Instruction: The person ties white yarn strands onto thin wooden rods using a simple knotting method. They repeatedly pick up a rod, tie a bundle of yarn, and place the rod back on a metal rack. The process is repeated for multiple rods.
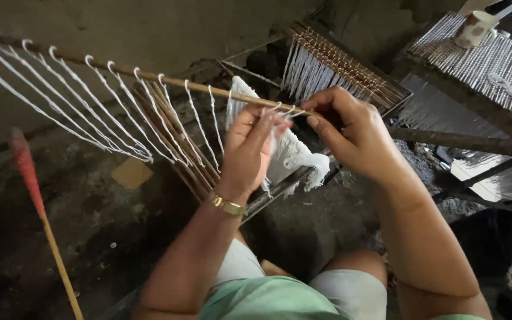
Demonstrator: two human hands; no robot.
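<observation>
left hand [250, 148] pinching white threads [280, 112] | right hand [351, 133] at 3 o'clock, gripping wooden rod [149, 76] | mug [474, 28] at 1 o'clock

The wooden rod [149, 76] runs off the left edge, and its right end is hidden behind the left hand [249, 148] and right hand [354, 133]. The white thread [275, 118] between the fingertips is blurred (grip unclear). The mug [474, 28] is partly cropped at the top.

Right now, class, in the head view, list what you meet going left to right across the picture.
Red-wrapped stick → white thread loops on the wooden rod → left hand → right hand → mug at the upper right.
</observation>
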